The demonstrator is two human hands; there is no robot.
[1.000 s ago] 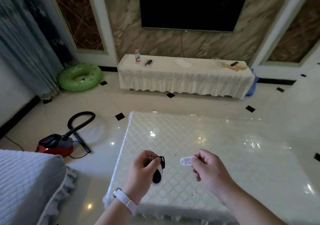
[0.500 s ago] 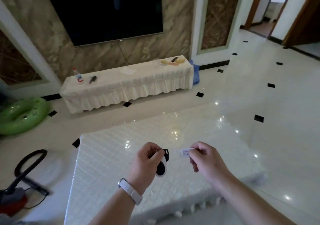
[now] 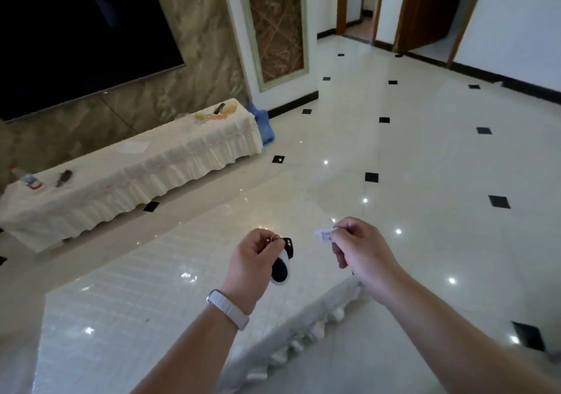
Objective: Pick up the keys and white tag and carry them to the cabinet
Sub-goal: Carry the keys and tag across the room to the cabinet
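Since the frame a half-second back, view had swung further right: TV [image 3: 76, 35] and cabinet [image 3: 130, 178] slid to the left edge, green ring and vacuum dropped out, doorway [image 3: 364, 1] and brown door [image 3: 425, 8] came in top right. Both hands kept the same grips and the same spacing.

Keys [image 3: 281, 261] hung from the left hand [image 3: 255, 260], thumb and forefinger clenched on the ring; a black fob and a black-and-white oval fob dangled below the knuckles, clear of the table. Tag [image 3: 324, 234] was pinched at one end by the right hand [image 3: 361, 248], thumb against forefinger, its free end pointing left toward the keys. Other right fingers were curled in. Keys and tag were near each other but apart, both in the air over the near right corner of the table [image 3: 145, 287].

White band [image 3: 228, 308] sat on the left wrist. Table had a white quilted cover under glossy clear film, fringe along its near edge.

Cabinet stood well apart, far left under the TV, draped in a cream ruffled cloth. On it: a small bottle [image 3: 28, 179] at the left end, a dark object [image 3: 64, 177] just beside it, a flat white sheet [image 3: 133, 146] mid-top, a yellowish item with something dark on it [image 3: 217, 112] at the right end. Blue bag [image 3: 262, 126] sat on the floor against the cabinet's right end. Floor [image 3: 425, 162] was glossy white tile with small black diamonds.
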